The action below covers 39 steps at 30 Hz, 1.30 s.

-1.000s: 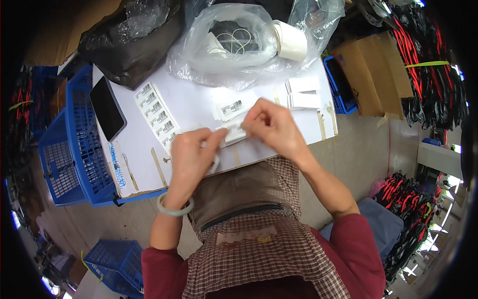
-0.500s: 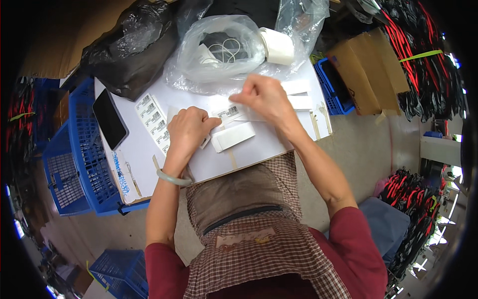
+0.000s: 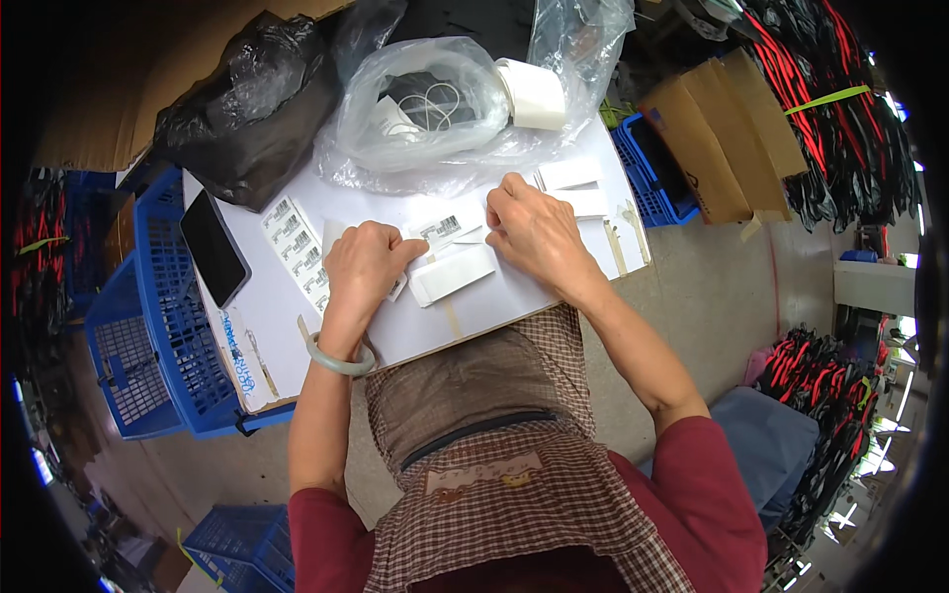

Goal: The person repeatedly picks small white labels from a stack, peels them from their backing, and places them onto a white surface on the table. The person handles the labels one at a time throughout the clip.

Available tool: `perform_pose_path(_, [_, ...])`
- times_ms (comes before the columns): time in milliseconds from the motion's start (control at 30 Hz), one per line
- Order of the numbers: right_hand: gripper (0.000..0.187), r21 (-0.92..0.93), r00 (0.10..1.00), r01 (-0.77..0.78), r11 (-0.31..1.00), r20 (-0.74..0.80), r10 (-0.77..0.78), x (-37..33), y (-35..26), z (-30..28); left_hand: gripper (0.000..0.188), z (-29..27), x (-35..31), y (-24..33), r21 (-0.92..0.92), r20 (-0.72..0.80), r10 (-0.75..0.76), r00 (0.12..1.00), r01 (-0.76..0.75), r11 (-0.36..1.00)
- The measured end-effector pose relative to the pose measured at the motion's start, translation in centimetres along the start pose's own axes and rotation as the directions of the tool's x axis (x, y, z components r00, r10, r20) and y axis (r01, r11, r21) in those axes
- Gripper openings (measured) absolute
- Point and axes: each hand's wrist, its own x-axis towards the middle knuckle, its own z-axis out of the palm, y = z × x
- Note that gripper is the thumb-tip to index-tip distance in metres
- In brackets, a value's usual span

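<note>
My left hand (image 3: pixel 364 265) is closed over the table, its thumb at the edge of a white tag (image 3: pixel 442 229) bearing a barcode label. A white paper piece with dark print (image 3: pixel 397 288) pokes out from under that hand; what its fingers hold is hidden. Just in front of me lies a blank white folded tag (image 3: pixel 453 275). To the right of both tags, my right hand (image 3: pixel 534 232) has its fingers curled down near the table, and whatever is in them is hidden. A sheet of barcode stickers (image 3: pixel 297 247) lies left of my left hand.
Clear plastic bag (image 3: pixel 420 148) with white tags and cords inside, a white roll (image 3: pixel 532 95) beside it. Black plastic bag (image 3: pixel 247 109), phone (image 3: pixel 215 249) at the left. White tags stacked (image 3: pixel 573 176) at the right. Blue baskets (image 3: pixel 183 326) and a cardboard box (image 3: pixel 727 143) flank the table.
My right hand has come down from above the barcode-labelled tag to its right side, nearer the table. My left hand has stayed nearly in place.
</note>
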Motion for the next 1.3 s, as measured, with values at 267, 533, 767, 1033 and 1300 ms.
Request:
perform_pose_path(267, [0.013,0.116,0.999,-0.034,0.993,0.032,0.031,0.6,0.5,0.4,0.036,0.2,0.1,-0.1,0.005,0.001,0.003,1.000,-0.003,1.000])
perform_pose_path(533, [0.008,0.091,0.999,-0.034,0.995,0.021,0.032,0.1,0.4,-0.4,0.035,0.1,0.0,-0.1,0.001,0.007,0.000,1.000,0.000,1.000])
perform_pose_path(767, [0.012,0.492,0.952,-0.032,0.870,0.281,-0.124,0.2,-0.8,-6.2,0.034,0.2,-0.1,-0.5,0.009,0.001,0.011,1.000,-0.011,1.000])
perform_pose_path(1033, [0.009,0.247,0.939,0.282,0.927,0.125,-0.319,0.7,-2.6,-0.4,0.034,-3.1,-3.7,-0.6,-0.619,0.078,-0.120,0.990,0.142,0.773])
perform_pose_path(1300, [0.022,0.599,0.869,0.482,0.639,-0.232,-0.437,-0.9,-6.2,-2.1,0.035,-3.3,-8.5,1.0,-0.944,0.166,-0.001,0.986,0.159,0.288])
